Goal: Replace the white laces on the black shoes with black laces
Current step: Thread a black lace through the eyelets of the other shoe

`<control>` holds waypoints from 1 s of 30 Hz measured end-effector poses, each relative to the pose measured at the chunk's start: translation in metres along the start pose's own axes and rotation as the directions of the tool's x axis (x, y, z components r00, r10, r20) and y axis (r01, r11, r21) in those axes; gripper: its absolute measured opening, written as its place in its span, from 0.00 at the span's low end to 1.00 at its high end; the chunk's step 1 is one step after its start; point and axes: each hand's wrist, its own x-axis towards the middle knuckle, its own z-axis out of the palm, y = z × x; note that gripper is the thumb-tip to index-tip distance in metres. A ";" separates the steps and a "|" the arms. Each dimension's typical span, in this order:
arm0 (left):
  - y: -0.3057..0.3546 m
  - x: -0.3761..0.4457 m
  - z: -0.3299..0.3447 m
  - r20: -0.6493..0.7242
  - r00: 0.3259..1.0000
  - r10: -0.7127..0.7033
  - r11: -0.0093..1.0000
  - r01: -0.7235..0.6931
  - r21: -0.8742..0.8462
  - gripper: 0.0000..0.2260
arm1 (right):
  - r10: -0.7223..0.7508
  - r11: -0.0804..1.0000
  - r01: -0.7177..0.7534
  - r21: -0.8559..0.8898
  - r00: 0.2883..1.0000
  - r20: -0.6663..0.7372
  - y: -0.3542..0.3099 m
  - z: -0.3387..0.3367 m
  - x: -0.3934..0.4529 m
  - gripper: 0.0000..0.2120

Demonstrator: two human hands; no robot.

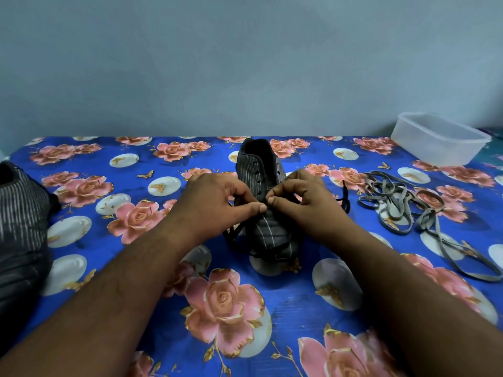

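Observation:
A black striped shoe [265, 229] lies in the middle of the table with its toe towards me and its opening at the far end. My left hand [215, 202] and my right hand [302, 198] meet over its lower eyelets, and each pinches part of a black lace [345, 195]. The lace's ends trail out on both sides of the shoe. The upper eyelets stand empty. The removed greyish-white laces [400, 205] lie in a loose tangle to the right. The second black shoe [21, 221] sits at the left edge, partly out of view.
A blue tablecloth [141, 164] with pink roses covers the table. An empty translucent plastic box [438, 138] stands at the far right corner. A plain bluish wall rises right behind the table's far edge.

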 end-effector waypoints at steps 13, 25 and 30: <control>0.002 -0.002 0.001 0.043 0.998 -0.038 0.998 0.040 -0.045 0.18 | 0.231 0.969 -0.246 0.041 0.824 -0.518 0.061 -0.047 0.018 0.05; 0.000 -0.002 0.004 0.086 0.996 -0.034 0.998 0.039 -0.051 0.18 | -0.234 0.950 0.216 -0.225 0.971 -0.056 0.029 -0.024 0.008 0.07; 0.000 -0.004 0.005 0.101 0.994 -0.031 0.998 0.036 -0.047 0.20 | -0.149 0.968 0.102 -0.229 0.969 -0.199 0.042 -0.031 0.016 0.04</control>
